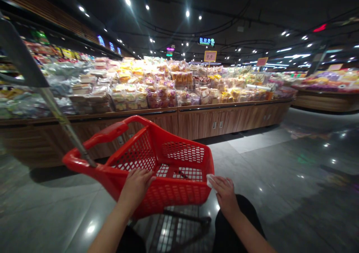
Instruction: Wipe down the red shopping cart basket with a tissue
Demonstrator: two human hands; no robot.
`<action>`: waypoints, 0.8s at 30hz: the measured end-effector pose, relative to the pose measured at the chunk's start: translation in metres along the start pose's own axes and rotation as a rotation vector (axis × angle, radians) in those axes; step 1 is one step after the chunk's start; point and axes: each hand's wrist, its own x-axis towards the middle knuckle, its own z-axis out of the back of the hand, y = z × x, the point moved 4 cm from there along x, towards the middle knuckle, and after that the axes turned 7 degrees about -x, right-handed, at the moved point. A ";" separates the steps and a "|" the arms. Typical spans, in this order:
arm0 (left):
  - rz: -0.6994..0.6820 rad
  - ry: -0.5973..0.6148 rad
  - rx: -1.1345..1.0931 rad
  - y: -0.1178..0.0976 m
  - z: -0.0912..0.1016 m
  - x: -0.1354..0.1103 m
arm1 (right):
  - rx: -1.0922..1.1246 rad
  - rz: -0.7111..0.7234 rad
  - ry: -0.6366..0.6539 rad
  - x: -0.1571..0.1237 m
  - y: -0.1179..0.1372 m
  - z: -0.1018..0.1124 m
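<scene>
Red plastic basket: left hand gripping near rim.
Right hand: pinching white paper at basket's corner.
Packaged pastries: beyond basket.

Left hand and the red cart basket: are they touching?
Touching. The head view shows the left hand resting on the basket's near rim, with its fingers curled over the edge of the red shopping-cart basket, and no gap between them.

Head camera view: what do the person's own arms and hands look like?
The left hand and right hand are bare, as are the left forearm and right forearm: no sleeves, gloves, watch or bracelet show. Black lower-body clothing shows beneath them.
</scene>
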 end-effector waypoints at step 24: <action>-0.034 0.086 -0.289 -0.108 -0.073 -0.003 | 0.142 0.059 0.085 -0.016 0.018 -0.010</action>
